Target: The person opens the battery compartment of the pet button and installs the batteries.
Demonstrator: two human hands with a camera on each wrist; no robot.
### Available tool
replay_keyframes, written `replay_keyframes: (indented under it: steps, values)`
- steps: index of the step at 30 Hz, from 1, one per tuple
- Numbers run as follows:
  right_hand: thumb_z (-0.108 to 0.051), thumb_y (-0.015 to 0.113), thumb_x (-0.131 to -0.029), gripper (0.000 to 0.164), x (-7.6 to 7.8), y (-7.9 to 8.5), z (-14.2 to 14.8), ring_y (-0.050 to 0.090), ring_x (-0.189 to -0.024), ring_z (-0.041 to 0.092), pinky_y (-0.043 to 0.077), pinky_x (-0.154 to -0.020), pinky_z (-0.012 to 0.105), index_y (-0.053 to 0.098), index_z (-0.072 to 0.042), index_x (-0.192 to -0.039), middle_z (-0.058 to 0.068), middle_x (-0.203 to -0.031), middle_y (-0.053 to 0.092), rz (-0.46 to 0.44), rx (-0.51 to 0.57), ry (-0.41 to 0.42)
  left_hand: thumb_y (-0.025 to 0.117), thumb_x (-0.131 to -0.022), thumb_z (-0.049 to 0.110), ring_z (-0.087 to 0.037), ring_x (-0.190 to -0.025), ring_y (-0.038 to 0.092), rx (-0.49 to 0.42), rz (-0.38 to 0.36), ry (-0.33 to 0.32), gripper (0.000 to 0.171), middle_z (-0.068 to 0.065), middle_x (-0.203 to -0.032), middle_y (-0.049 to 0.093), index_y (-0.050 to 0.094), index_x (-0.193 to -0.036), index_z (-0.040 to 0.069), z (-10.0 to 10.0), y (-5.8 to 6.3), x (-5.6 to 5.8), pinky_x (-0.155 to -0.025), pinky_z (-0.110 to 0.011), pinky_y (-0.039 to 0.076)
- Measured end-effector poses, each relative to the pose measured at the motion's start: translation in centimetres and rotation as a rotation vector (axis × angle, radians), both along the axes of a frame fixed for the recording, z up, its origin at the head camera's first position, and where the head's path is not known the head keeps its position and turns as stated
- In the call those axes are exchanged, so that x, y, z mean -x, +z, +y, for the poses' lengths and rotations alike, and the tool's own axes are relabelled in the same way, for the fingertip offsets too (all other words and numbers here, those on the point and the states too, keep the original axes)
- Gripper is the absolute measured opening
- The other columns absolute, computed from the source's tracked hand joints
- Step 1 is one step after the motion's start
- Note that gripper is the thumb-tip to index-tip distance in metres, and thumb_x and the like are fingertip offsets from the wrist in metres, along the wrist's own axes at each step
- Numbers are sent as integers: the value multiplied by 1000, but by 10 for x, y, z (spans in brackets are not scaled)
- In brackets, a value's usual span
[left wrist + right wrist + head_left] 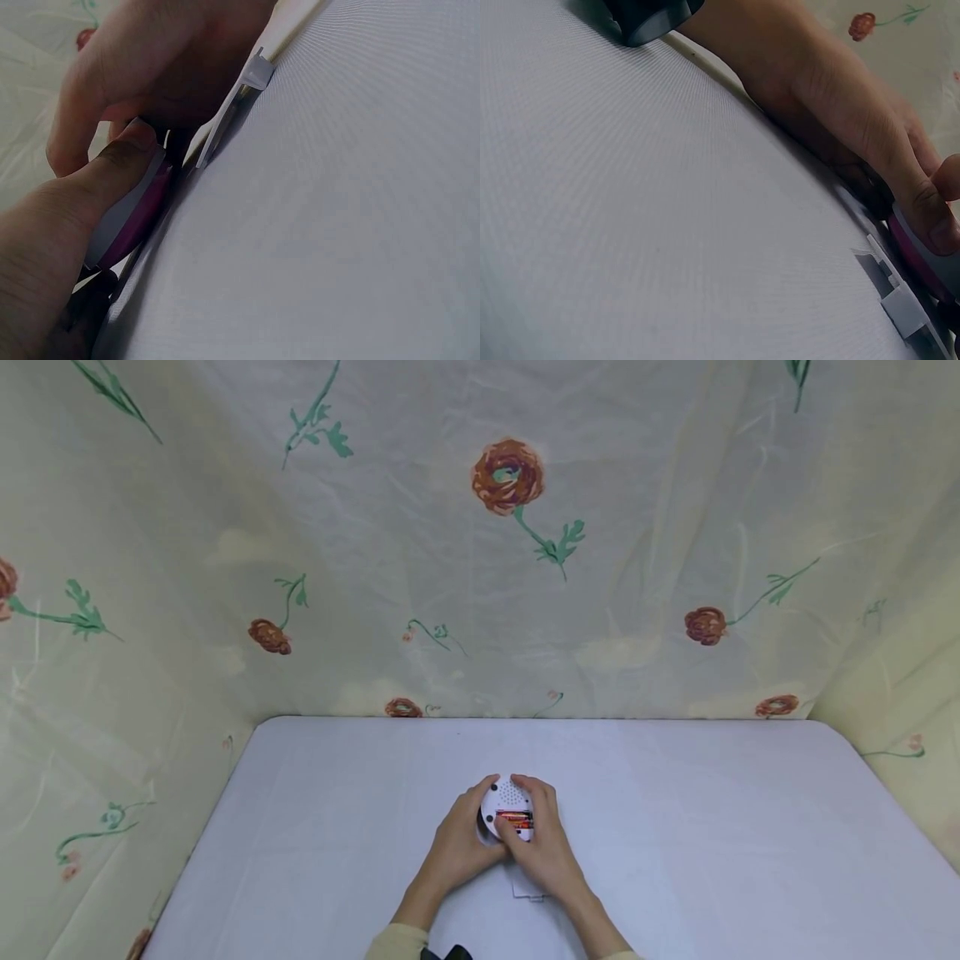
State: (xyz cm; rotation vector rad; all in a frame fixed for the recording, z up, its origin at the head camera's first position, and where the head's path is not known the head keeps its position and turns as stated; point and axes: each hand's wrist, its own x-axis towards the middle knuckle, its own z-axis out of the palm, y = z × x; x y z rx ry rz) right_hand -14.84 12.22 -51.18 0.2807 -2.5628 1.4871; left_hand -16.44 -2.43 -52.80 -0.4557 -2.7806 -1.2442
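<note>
A round white battery-powered device (512, 795) with small speaker holes is between both hands, its open battery compartment facing up. Red and black batteries (516, 819) lie side by side in that compartment. My left hand (457, 837) grips the device from the left; in the left wrist view its thumb lies along the device's edge, which has a purple band (139, 225). Curled round the right side, my right hand (546, 843) has its thumb at the batteries and its fingers at the far rim. A white battery cover (905, 309) lies on the table, partly beneath the right hand.
The table (337, 793) has a white cloth surface with rounded far corners. Flower-patterned curtains (615, 527) hang behind it and at both sides. A dark object (456, 952) shows beside the left wrist.
</note>
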Motion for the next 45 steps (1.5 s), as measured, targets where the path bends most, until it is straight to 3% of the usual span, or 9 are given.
replay_keyframes:
  steps: [9,19,26,30,35,38,42,45]
  values:
    - [-17,68,-85,61,-1,0,-1,40,-131,27,33,-109,50,39,-21,-139,9,-137,37,3,10,-2,79,-68,34,-20,-125,50,-1,-1,-4,90,-5,-138,51,35,-145,22,-1,0,1,-102,-43,45]
    - [-18,67,-86,68,1,-1,4,37,-135,25,30,-111,47,32,-17,-143,9,-142,36,-74,13,-14,79,-69,39,-23,-127,49,-8,-5,-11,89,-6,-140,50,35,-145,25,0,0,0,-102,-45,44]
    - [-30,70,-84,86,-4,1,21,37,-135,30,27,-112,51,14,-21,-149,16,-148,35,-180,83,74,79,-68,51,-22,-126,49,-25,17,-14,93,-5,-139,51,36,-145,22,-2,-2,-1,-101,-45,44]
    - [-27,70,-85,84,-5,5,40,44,-128,33,34,-109,49,15,-18,-147,17,-141,40,-206,94,113,78,-65,58,-21,-125,49,-39,11,-19,98,-3,-140,50,34,-146,24,-1,-1,2,-101,-45,44]
    - [-31,72,-83,66,-8,13,67,48,-123,27,41,-105,37,35,-14,-135,9,-135,43,-265,-6,198,77,-63,61,-20,-127,48,-40,-42,-12,102,-1,-141,48,30,-147,27,-2,0,3,-103,-46,43]
    - [-38,74,-79,58,-10,17,81,50,-113,20,44,-96,28,45,-13,-123,6,-123,49,-266,-99,266,78,-63,60,-20,-128,47,-38,-50,-10,102,-1,-141,48,30,-147,27,-2,1,2,-104,-45,42]
    - [-42,77,-75,49,-13,19,89,48,-102,15,40,-88,22,55,-18,-112,0,-110,53,-216,-195,371,78,-63,60,-19,-127,48,-47,-54,-7,103,-2,-140,48,30,-147,27,-2,0,2,-103,-45,43]
    - [-48,77,-73,47,-15,19,85,47,-103,9,37,-91,25,59,-26,-110,-8,-110,54,-147,-291,437,79,-62,60,-20,-127,48,-55,-63,-6,103,-2,-141,48,30,-147,28,-2,0,3,-103,-45,42]
